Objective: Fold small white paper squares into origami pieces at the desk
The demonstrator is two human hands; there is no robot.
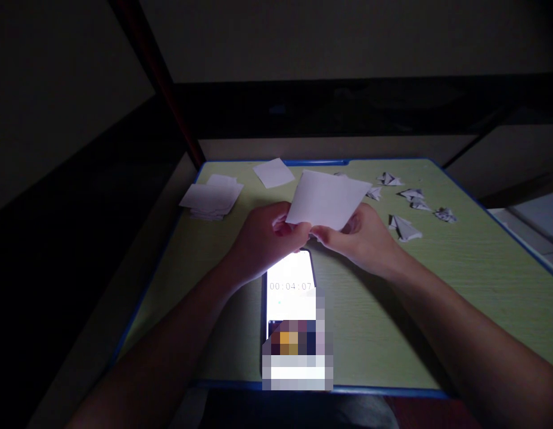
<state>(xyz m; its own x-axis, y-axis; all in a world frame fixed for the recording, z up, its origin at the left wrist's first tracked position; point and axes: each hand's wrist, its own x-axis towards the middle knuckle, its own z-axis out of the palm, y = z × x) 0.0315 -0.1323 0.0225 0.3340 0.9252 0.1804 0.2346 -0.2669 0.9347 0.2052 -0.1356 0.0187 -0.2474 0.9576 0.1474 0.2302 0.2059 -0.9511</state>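
A white sheet of paper (326, 199) is held up above the table between both my hands. My left hand (265, 235) pinches its near left corner with fingers closed. My right hand (363, 235) grips the near right edge from below, fingers curled. Just under the hands a lit phone (291, 298) lies flat, showing a timer on its bright screen.
The green table with a blue rim (482, 280) carries a stack of white sheets (211, 198) at the far left, a single sheet (273, 173) behind it, and several small folded paper pieces (410, 208) at the far right. The room around is dark.
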